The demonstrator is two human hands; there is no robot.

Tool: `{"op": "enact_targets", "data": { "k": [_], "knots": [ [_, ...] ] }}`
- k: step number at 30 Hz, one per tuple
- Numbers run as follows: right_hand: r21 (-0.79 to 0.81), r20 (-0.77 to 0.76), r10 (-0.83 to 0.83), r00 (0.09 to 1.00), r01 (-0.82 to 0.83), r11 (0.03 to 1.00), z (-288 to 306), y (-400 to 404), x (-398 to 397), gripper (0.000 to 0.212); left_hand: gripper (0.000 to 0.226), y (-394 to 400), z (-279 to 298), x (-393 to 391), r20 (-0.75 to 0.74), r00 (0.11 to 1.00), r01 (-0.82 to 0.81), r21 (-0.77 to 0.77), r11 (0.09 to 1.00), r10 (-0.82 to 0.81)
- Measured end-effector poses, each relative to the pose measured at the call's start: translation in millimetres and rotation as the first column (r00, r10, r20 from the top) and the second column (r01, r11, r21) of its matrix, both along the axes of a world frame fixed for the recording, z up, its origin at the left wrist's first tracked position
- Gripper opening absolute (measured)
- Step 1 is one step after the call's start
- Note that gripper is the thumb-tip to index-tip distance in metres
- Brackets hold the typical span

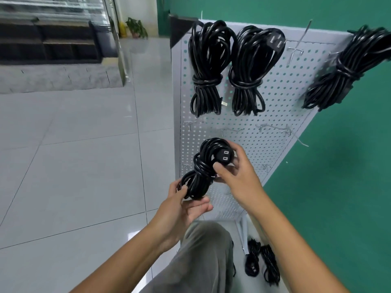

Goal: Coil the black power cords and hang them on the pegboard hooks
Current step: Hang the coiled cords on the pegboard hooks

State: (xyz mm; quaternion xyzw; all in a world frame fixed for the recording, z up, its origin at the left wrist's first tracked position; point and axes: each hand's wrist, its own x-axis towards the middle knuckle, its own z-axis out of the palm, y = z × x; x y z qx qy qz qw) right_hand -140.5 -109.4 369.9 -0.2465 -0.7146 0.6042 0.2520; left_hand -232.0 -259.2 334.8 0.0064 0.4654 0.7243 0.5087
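A person stood at a white pegboard [275, 106] with a coiled black power cord [203, 166] held in both hands in front of the board's lower half. The left hand [182, 206] cupped the bundle's lower loops, fingers curled around them; the right hand [234, 174] had its thumb and fingers closed on the upper end, beside the connector [224, 155] whose two slots faced the camera.

The bundle's long axis ran diagonally, lower end toward the person's left, upper end toward the board, with several turns of cord wound around its waist. It would probably handle as a light, springy mass (rubbery jacket, loops inclined to splay once released), so the wrapped waist looked the surest place to grip, leaving the top loop free to slip over a hook.

Three finished coils already hung along the top row: a left coil [206, 66], a middle coil [251, 68] with its plug [275, 42] near the top, and a right coil [347, 66] tilted at the board's far edge. Bare metal hooks [294, 51] remained between them and lower down. Two more cords [262, 261] lay on the tiled floor [74, 166] at the foot of the board, apparently yet to be hung. A green wall [338, 187] stood behind.
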Motion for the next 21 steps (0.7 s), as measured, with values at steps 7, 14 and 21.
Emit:
{"op": "enact_targets", "data": {
  "k": [7, 14, 21],
  "knots": [
    [-0.120, -0.071, -0.158, 0.985, 0.149, 0.982, -1.3, 0.1, -5.3, 0.047, 0.063, 2.3, -8.6, -10.3, -0.734, 0.602, 0.039, -0.368, 0.929, -0.315],
    [-0.237, -0.086, -0.305, 0.949, 0.278, 0.931, -5.4, 3.3, -1.5, 0.033, 0.036, 46.0, 17.0, -5.9, -0.889, 0.458, -0.072, -0.063, 0.995, -0.023],
    [-0.213, -0.163, -0.445, 0.881, 0.409, 0.888, 16.3, 19.8, 9.5, 0.033, 0.026, 86.3, 41.3, -9.4, -0.874, 0.483, -0.058, 0.025, 0.998, 0.050]
  ]
}}
